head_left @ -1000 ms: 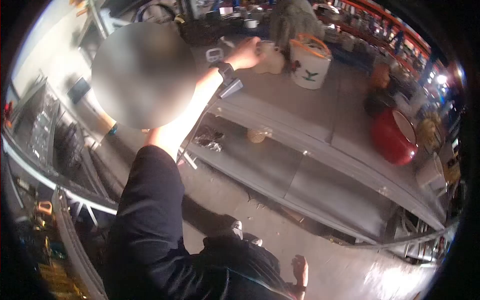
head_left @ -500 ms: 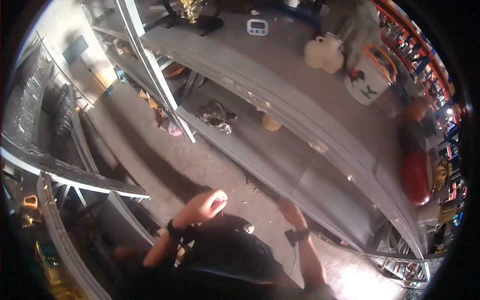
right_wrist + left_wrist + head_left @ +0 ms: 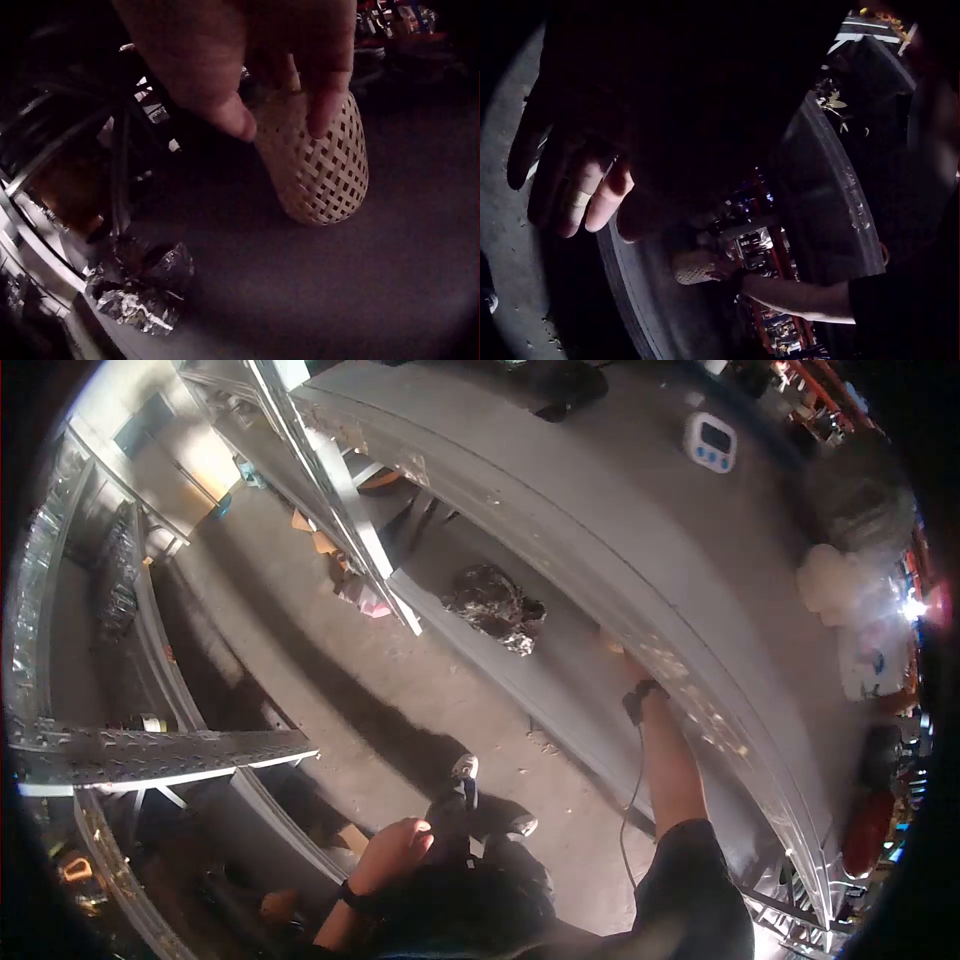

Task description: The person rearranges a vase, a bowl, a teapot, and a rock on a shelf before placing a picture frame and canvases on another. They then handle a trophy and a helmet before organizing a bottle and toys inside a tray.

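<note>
My right hand (image 3: 247, 52) reaches onto the lower shelf and grips the upper end of a pale woven basket (image 3: 330, 169), thumb on one side and fingers on the other. The same woven basket (image 3: 693, 268) shows in the left wrist view at the end of my right arm. In the head view the upper shelf's edge largely hides that hand and the basket. My left hand (image 3: 390, 855) hangs low in front of my body, fingers loosely bent, holding nothing. Crumpled silver foil (image 3: 493, 607) lies on the lower shelf, left of my right hand.
Above my right arm runs the upper shelf's front edge (image 3: 560, 550). On that shelf stand a white digital timer (image 3: 711, 443), a cream lobed vase (image 3: 830, 582) and a red pot (image 3: 868, 835). A metal upright (image 3: 345, 500) rises beyond the foil. Another rack (image 3: 160, 755) borders the left side.
My left hand was at the cream vase a second ago and has come down empty beside my body. My right arm has extended under the upper shelf to the woven basket. The head view has shifted left.
</note>
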`<state>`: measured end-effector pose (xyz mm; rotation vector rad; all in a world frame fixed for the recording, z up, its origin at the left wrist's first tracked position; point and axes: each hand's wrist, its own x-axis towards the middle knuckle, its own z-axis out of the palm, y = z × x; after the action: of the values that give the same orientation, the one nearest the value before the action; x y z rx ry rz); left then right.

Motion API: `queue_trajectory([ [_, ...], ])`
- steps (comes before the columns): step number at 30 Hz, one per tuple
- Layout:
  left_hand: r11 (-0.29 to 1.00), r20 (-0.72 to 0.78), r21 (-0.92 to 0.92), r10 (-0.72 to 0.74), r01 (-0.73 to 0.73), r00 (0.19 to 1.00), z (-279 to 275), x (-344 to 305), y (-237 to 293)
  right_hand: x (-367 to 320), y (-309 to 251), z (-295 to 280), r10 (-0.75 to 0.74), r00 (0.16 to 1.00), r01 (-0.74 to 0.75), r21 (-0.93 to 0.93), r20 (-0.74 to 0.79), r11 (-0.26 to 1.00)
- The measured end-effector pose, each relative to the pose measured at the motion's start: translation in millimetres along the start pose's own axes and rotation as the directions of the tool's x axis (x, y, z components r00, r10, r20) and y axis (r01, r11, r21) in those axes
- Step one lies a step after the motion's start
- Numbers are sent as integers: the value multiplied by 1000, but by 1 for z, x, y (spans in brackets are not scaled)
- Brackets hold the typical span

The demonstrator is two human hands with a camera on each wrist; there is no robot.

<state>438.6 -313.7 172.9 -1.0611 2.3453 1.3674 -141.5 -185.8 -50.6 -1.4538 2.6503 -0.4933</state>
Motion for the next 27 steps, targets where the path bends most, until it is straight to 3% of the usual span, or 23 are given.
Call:
queue_trajectory([
  [2, 999, 4, 21, -48, 47, 999, -4, 1, -19, 53, -17, -2, 42, 997, -47, 65, 68, 997],
  [5, 996, -21, -91, 13, -15, 1000, -7, 7, -43, 34, -35, -3, 94, 983, -119, 154, 157, 981],
  [7, 997, 78, -56, -55, 59, 995, -13, 13, -43, 26, -46, -15, 129, 969, -172, 197, 212, 965],
  [10, 999, 98, 41, -11, 7, 995, -16, 29, -39, -16, -85, -43, 207, 945, -266, 229, 252, 936],
  [13, 997, 71, -15, 80, -79, 994, -25, 45, -25, -54, -160, -76, 293, 916, -361, 245, 274, 900],
  [15, 983, 56, 2, 182, -183, 982, -32, 57, -13, -67, -178, -114, 344, 894, -418, 261, 287, 870],
  [17, 959, 31, 21, 280, -281, 959, -39, 73, -1, -131, -207, -124, 244, 968, -119, 750, -58, 651],
  [19, 876, -24, -21, 482, -482, 876, -42, 86, 8, -144, -293, -246, 156, 948, -219, 215, 277, 952],
  [21, 837, -54, -18, 545, -546, 837, -46, 96, 23, -170, -320, -314, -258, 958, 217, 273, 126, 937],
  [23, 831, 32, 5, 556, -556, 831, -56, 101, 46, -189, -353, -383, 0, 912, -124, 276, 410, 953],
  [25, 818, 70, 12, 573, -575, 817, -53, 108, 51, -185, -391, -460, 102, 817, -243, 177, 568, 954],
  [26, 815, 78, 11, 577, -580, 813, -51, 110, 54, -182, -395, -475, 117, 820, -252, 169, 560, 953],
  [27, 812, 87, 11, 581, -584, 809, -49, 111, 55, -180, -398, -488, 176, 911, -249, 155, 374, 956],
])
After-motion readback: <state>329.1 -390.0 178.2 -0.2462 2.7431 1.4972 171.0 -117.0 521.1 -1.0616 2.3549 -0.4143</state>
